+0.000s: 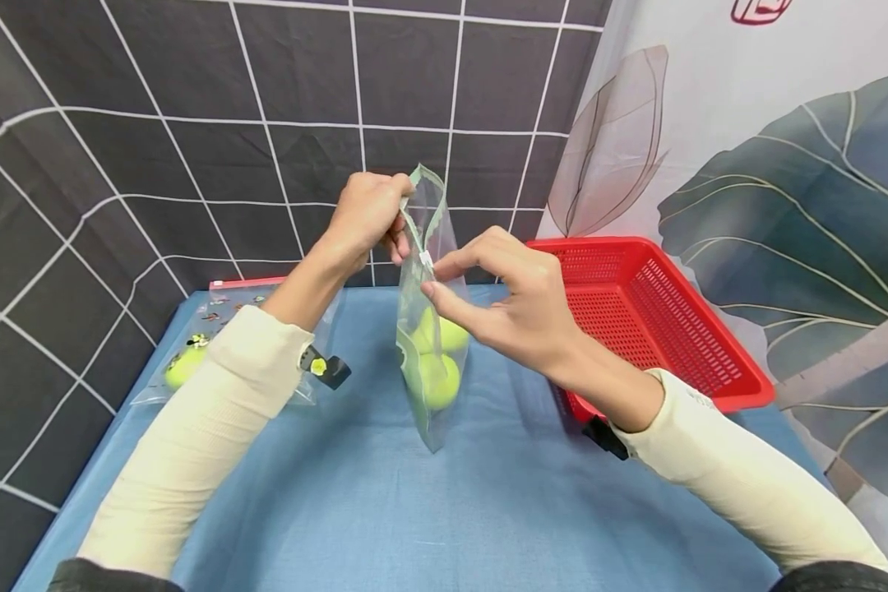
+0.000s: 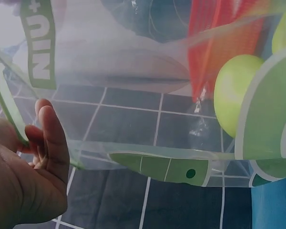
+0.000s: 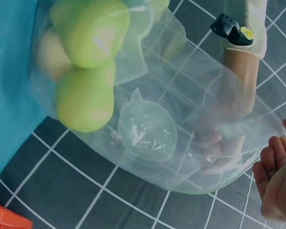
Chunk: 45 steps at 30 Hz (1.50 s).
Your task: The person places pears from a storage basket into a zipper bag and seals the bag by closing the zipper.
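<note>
A clear zip bag (image 1: 429,226) with a green border hangs upright over the table, its mouth at the top parted. Several yellow-green, pear-shaped fruits (image 3: 86,102) lie together in its lower part. At the upper left of the mouth, my left hand (image 1: 370,214) grips the bag's edge with curled fingers; in its wrist view the left hand (image 2: 28,167) shows beside the green rim. My right hand (image 1: 521,296) pinches the near end of the mouth between thumb and forefinger, right at the white slider (image 1: 425,260). The right fingertips are partly cut off in the right wrist view.
To the right stands a red plastic basket (image 1: 681,329) with perforated walls. A second clear bag (image 1: 233,308) with a red zip lies at the left, a yellow-green fruit (image 1: 185,366) in it. Blue cloth (image 1: 429,526) covers the table; a dark gridded curtain (image 1: 303,82) rises behind it.
</note>
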{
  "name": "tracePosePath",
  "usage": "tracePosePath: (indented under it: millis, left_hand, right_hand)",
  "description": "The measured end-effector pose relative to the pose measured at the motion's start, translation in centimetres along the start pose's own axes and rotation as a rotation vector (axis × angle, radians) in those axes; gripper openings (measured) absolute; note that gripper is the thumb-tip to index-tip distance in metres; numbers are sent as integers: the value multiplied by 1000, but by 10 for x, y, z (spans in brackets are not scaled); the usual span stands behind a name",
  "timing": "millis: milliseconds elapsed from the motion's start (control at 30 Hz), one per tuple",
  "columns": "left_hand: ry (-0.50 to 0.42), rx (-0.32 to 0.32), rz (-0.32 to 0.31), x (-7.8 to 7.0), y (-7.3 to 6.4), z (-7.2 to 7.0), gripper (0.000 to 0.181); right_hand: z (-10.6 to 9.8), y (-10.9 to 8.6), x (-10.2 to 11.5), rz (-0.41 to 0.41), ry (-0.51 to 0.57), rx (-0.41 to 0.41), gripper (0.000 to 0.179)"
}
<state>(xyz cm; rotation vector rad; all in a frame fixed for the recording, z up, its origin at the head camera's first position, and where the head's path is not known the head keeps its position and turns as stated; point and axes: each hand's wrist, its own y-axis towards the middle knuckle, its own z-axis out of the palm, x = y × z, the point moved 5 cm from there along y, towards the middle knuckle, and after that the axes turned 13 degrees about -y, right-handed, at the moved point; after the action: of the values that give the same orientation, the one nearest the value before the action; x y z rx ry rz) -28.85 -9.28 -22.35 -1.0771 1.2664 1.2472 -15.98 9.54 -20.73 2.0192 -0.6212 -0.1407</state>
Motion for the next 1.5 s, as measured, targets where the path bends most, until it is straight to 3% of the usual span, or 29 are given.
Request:
tracePosePath:
  millis: [267, 400, 533, 767, 900, 1133, 1500]
  left_hand:
    - [-126, -109, -26, -5, -16, -19, 42]
    - [-189, -138, -29, -9, -29, -26, 43]
    - [-233, -141, -8, -13, -44, -28, 43]
    - [-335, -163, 78, -23, -66, -21, 35]
    - [-340, -188, 138, -29, -79, -13, 28]
    - [-345, -192, 180, -30, -94, -4, 27]
    - [-312, -175, 211, -24, -96, -4, 33]
  right_hand:
    - [-16, -8, -7, 129, 64, -64, 10]
    - [-22, -11, -14, 247, 155, -113, 9]
    - [-26, -14, -26, 395, 237, -160, 11]
    - [-32, -15, -55, 582, 239, -214, 6]
    - [-33, -14, -68, 644, 226, -206, 18]
    - [-29, -14, -80, 704, 245, -202, 21]
    - [-15, -24, -87, 840, 497, -240, 30]
